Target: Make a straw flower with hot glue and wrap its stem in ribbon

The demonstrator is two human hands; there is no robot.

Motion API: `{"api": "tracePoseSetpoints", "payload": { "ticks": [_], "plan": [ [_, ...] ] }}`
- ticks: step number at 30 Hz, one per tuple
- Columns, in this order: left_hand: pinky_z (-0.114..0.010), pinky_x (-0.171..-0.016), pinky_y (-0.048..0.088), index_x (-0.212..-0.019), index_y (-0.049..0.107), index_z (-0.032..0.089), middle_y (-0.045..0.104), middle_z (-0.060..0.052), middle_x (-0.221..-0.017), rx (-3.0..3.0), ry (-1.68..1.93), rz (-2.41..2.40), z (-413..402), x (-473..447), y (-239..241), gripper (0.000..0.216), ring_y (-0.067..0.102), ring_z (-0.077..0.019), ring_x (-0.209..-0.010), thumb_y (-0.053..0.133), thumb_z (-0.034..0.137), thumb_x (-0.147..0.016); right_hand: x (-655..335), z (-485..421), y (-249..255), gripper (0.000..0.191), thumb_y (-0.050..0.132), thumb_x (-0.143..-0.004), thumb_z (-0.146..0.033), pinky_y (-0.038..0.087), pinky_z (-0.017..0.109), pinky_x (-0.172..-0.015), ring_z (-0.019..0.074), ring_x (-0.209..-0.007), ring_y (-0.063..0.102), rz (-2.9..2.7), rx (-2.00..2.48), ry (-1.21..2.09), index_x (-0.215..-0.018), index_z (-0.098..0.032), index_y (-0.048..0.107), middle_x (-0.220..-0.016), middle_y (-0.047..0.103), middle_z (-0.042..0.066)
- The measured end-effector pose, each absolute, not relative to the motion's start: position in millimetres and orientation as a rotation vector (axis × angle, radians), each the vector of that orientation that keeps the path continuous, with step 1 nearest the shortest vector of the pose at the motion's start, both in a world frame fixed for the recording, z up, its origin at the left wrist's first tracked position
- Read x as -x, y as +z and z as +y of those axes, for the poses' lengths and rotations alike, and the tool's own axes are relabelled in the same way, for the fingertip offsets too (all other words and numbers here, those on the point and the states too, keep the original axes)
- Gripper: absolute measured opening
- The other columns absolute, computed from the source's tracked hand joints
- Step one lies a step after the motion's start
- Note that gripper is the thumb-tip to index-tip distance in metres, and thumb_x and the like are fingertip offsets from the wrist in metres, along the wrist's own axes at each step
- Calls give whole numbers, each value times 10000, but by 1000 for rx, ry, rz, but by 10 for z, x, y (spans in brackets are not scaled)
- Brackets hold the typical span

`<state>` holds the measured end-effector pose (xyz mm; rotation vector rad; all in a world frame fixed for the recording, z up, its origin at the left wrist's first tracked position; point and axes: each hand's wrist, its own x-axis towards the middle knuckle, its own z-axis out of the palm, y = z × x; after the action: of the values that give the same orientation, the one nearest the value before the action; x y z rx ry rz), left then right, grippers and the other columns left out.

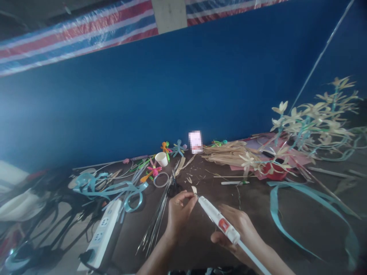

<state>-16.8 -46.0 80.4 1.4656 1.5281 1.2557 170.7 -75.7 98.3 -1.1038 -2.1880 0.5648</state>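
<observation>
My right hand (236,231) is wrapped round a white glue gun (217,218) with a red switch, its nozzle pointing up and left. My left hand (179,212) pinches a small pale leaf piece (194,189) right at the gun's tip. Both hands hover over the dark brown table (258,214) near its front edge.
A bundle of thin wires (156,221) and black scissors (172,188) lie left of my hands. Further left are a white power strip (103,231), light blue ribbon (114,189), a tape ring (161,179) and a paper cup (161,159). Dried-leaf strips (229,152) and a leaf-flower arrangement (312,122) stand at the right.
</observation>
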Motion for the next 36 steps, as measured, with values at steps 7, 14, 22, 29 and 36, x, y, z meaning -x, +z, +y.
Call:
{"api": "tracePoseSetpoints", "payload": {
  "ticks": [7,14,22,29,36],
  "plan": [
    [-320,-768,429,-702,662,161,663,-63,-742,-1398,1267,1527,-472,168,822,116,588,-223,-831,614,256,-655,-1730,-787,991,457,455,-711,-623,239,230,-495,107,-518,405,-2225,1140,593,-611,-179,411,-607,436,-8],
    [-327,-794,420,-711,663,164,668,-66,-760,-1397,1281,1492,-478,163,797,112,580,-223,-865,617,251,-657,-1721,-786,981,465,429,-719,-632,248,236,-502,112,-521,416,-2220,1134,597,-613,-179,413,-606,439,-4],
    [-329,-787,426,-707,661,156,667,-70,-762,-1398,1283,1464,-476,169,803,111,587,-223,-859,610,246,-664,-1717,-802,986,471,433,-715,-634,247,231,-491,104,-503,408,-2227,1146,541,-601,-177,415,-593,439,-5],
    [-310,-753,438,-699,667,150,669,-72,-752,-1343,1302,1434,-489,157,829,108,593,-214,-823,620,234,-650,-1715,-798,984,460,449,-718,-617,262,232,-493,108,-510,421,-2247,1138,512,-603,-172,438,-593,437,-3],
    [-247,-664,428,-675,649,134,644,-35,-646,-1015,1347,1288,-481,97,874,105,573,-140,-655,661,220,-616,-1760,-776,988,374,443,-760,-540,311,244,-510,127,-536,439,-2108,1124,533,-635,-192,388,-624,426,-1]
  ]
}}
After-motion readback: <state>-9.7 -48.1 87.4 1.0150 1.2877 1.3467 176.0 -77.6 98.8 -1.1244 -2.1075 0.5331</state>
